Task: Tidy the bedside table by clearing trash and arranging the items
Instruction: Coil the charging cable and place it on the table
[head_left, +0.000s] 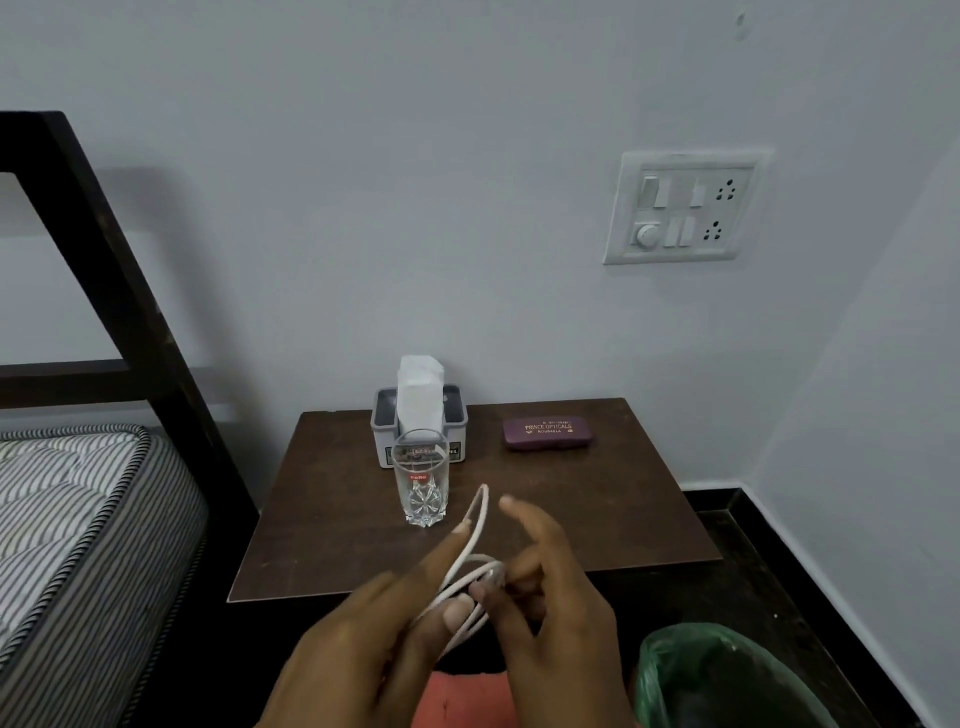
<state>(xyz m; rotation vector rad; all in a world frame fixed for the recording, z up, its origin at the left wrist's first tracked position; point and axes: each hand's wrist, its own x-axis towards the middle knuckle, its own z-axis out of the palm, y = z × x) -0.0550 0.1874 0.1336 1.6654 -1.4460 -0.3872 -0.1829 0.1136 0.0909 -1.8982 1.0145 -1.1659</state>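
A looped white cable (474, 545) hangs in the air over the front edge of the dark wooden bedside table (597, 509). My left hand (374, 649) holds the loops between thumb and fingers. My right hand (550, 608) pinches the cable where the loops gather, its index finger stretched out. A clear drinking glass (422, 480) stands upright mid-table, in front of a grey tissue holder (457, 415) with white tissues sticking up. A maroon spectacle case (546, 432) lies flat at the back right of the table.
A bin lined with a green bag (717, 680) stands at the lower right, below the table's front corner. A striped mattress (78, 519) in a dark bed frame (104, 260) is at the left. A switchboard (683, 208) is fixed on the wall above.
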